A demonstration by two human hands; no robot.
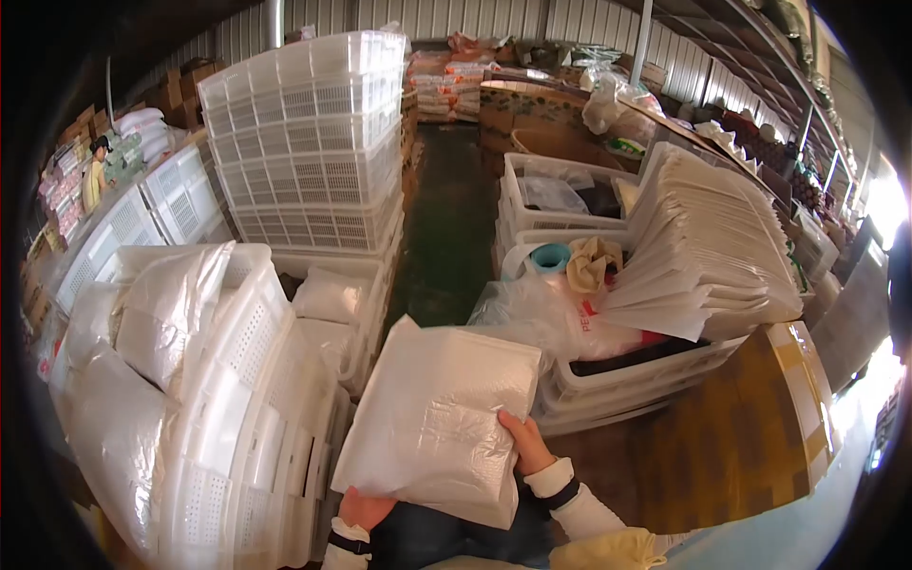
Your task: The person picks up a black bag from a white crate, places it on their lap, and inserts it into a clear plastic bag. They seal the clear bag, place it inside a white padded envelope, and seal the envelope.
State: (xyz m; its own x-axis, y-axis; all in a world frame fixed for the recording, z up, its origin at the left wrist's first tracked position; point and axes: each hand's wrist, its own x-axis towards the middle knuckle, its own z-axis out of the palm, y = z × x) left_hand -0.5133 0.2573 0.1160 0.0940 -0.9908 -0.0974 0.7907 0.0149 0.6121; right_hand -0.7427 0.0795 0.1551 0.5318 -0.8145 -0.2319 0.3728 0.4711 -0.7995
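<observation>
A puffy white plastic packing bag (439, 404), its film shiny and creased, is held up in front of my body. My left hand (366, 510) grips its lower left corner, with most of the fingers hidden beneath. On the right edge, my right hand (525, 443) clasps the bag, thumb on the front face and the other fingers out of sight. To the left, a white perforated crate (252, 351) holds several similar filled bags (171, 309). Another filled bag (328, 295) lies in a crate just behind it.
Tall stacked white crates (304, 142) rise at the back left. On the right, a large stack of flat white sheets or pouches (708, 247) sits on crates, beside a blue tape roll (550, 257). A cardboard box (722, 418) stands at lower right. A green floor aisle (445, 209) runs between.
</observation>
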